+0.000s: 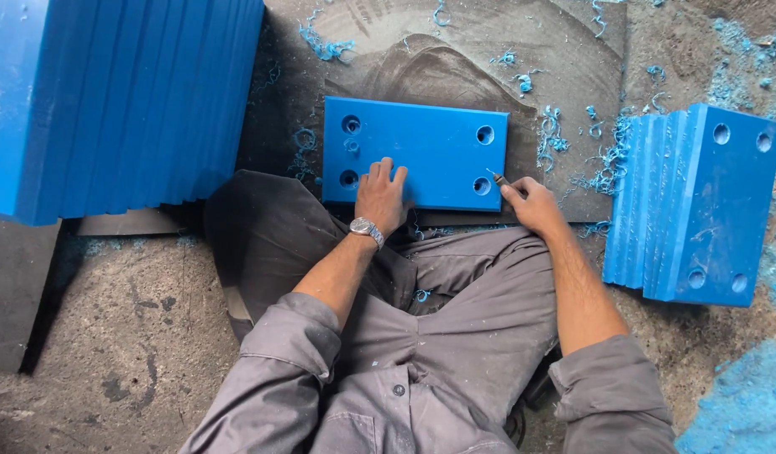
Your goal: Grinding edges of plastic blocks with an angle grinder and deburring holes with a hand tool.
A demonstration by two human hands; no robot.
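A blue plastic plate [417,151] with four round holes, one near each corner, lies flat on a dark mat [455,59] on the floor, directly ahead of the seated person's crossed legs in grey trousers [438,294].

Left hand [381,195]: laid palm down on the plate's near edge, fingers spread and pressing on its surface just right of the near left hole [348,178]. A metal wristwatch [364,227] sits on that wrist. The hand grips nothing.

Right hand [531,204]: at the plate's near right corner, fingers closed around a small pointed hand tool [497,178]. The tool tip stands at the rim of the near right hole [482,186]. The kind of tool cannot be told beyond a slim shaft.

The two hands are well apart, one at each end of the plate's near edge.

Surroundings relative to the plate: to its left, a tall stack of blue slabs [110,92] stands on edge. To its right, a smaller stack of drilled blue plates [699,210] leans, holes visible in the front face. Curled blue shavings [556,134] lie scattered just right of the plate and beyond it on the mat. Blue dust [741,403] covers the floor well to the near right.
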